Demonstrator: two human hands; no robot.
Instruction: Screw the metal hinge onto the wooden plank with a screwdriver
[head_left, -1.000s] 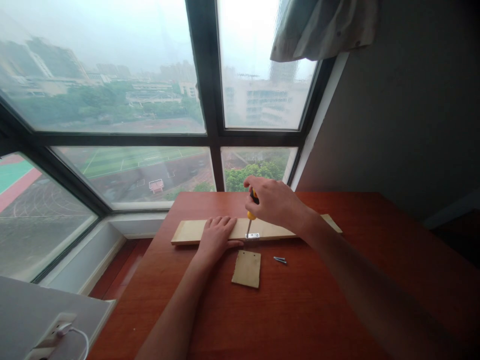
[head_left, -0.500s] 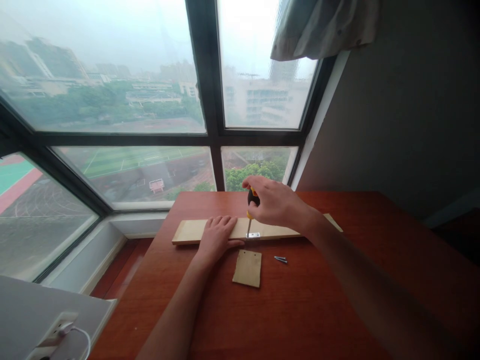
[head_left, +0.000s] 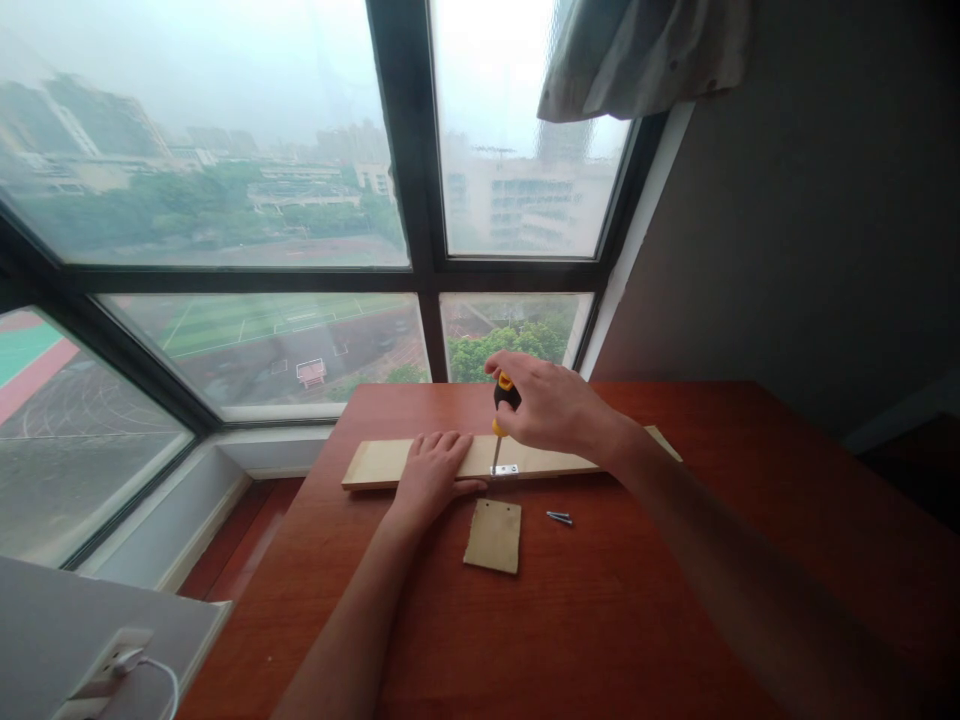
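A long pale wooden board (head_left: 379, 462) lies across the table. My left hand (head_left: 433, 470) holds it down, its fingers over the top and its thumb along the front edge. Closed around the handle of a black-and-yellow screwdriver (head_left: 506, 398) is my right hand (head_left: 551, 405), above the board's middle. The screwdriver stands nearly upright, its tip at the left end of a small metal hinge (head_left: 506, 470) on the board's front edge. In front of the hinge lies a small wooden piece (head_left: 493, 537) with two holes near its far edge. A few screws (head_left: 559, 518) rest to its right.
The reddish-brown table (head_left: 600, 620) ends at the windows (head_left: 322, 340) behind it. A grey wall (head_left: 787, 250) stands on the right, with a curtain (head_left: 645, 60) hanging above. At lower left, a white plug with a cable (head_left: 131, 660) sits in a wall socket.
The view has shifted very slightly. Both hands keep their places on the board and the screwdriver, with the tip still at the hinge.
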